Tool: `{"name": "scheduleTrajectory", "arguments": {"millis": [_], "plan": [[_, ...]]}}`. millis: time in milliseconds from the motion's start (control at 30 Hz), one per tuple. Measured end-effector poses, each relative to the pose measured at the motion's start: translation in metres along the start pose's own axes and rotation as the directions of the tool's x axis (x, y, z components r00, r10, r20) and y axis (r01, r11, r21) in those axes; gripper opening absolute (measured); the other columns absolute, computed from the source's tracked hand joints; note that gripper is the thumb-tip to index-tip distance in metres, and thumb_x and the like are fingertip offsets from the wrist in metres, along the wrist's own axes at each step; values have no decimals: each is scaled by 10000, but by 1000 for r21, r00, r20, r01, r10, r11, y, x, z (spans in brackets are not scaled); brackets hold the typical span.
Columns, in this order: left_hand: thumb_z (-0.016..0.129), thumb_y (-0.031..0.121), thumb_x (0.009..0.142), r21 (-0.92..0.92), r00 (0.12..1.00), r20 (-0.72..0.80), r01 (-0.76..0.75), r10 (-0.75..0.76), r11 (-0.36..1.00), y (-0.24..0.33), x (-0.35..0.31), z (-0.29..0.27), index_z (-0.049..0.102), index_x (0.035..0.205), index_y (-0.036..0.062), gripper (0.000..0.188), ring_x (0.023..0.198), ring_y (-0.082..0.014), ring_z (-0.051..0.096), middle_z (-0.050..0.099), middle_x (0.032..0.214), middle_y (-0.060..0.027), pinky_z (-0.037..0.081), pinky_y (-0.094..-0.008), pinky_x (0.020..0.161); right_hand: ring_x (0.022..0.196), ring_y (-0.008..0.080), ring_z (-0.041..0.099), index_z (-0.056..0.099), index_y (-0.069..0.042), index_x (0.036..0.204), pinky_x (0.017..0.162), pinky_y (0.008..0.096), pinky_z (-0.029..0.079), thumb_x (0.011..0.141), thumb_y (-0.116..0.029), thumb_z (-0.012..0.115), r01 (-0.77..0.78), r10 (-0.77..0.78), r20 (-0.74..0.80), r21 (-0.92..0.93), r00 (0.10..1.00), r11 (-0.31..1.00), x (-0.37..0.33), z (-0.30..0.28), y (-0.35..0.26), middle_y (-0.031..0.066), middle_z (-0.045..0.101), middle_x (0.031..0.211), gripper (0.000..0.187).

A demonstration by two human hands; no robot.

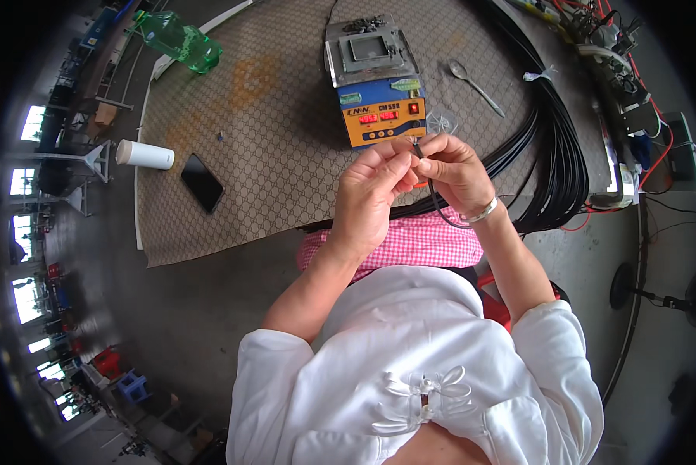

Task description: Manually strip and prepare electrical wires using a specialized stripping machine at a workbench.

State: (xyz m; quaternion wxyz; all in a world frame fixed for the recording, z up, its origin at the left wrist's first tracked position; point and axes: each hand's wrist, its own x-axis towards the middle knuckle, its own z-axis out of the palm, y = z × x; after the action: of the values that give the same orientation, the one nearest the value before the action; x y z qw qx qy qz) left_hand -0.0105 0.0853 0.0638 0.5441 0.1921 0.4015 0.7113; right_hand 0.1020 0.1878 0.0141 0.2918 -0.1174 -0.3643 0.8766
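Both hands meet in front of my body, just at the near side of a blue and orange solder pot with a lit red display. My right hand is closed in a pinch on a thin black cable, whose end points up between my fingertips. The cable loops down beneath my right wrist. My left hand is closed too, its thumb and fingers pinched at the cable's tip. The fingers partly hide that tip, so its fine detail cannot be made out.
A thick bundle of black cables curves along the table's right side. A spoon lies right of the pot. On the left are a phone, a white cup and a green plastic bottle. Pink checked cloth covers my lap.
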Motion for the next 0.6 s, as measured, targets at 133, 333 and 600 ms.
{"name": "scheduleTrajectory", "arguments": {"millis": [133, 333, 600], "plan": [[541, 108, 857, 5, 1000, -11, 7, -7, 1000, -3, 8, 4, 575, 992, 26, 162, 692, -52, 514, 579, 822, -12, 446, -201, 674, 768, 141, 576, 577, -18, 844, 690, 263, 479, 756, 25, 618, 6, -5, -20, 15, 1000, 1000, 2, -7, 3, 85, 615, 863, 107], [551, 92, 848, 39, 999, -33, 9, -8, 999, -9, 16, 4, 574, 968, 11, 146, 704, -54, 518, 578, 826, -19, 447, -195, 679, 786, 153, 585, 578, -13, 851, 728, 282, 488, 755, 31, 616, 40, -40, -21, 0, 999, 999, 4, -14, 5, 86, 609, 875, 112], [557, 57, 836, 89, 999, -33, -28, 31, 996, -15, 24, 0, 569, 956, 12, 128, 697, -56, 503, 574, 838, -17, 426, -195, 668, 734, 135, 574, 579, 1, 852, 673, 250, 482, 765, 4, 621, -27, 23, -58, -56, 998, 998, 3, -18, 5, 76, 602, 836, 96]]}}
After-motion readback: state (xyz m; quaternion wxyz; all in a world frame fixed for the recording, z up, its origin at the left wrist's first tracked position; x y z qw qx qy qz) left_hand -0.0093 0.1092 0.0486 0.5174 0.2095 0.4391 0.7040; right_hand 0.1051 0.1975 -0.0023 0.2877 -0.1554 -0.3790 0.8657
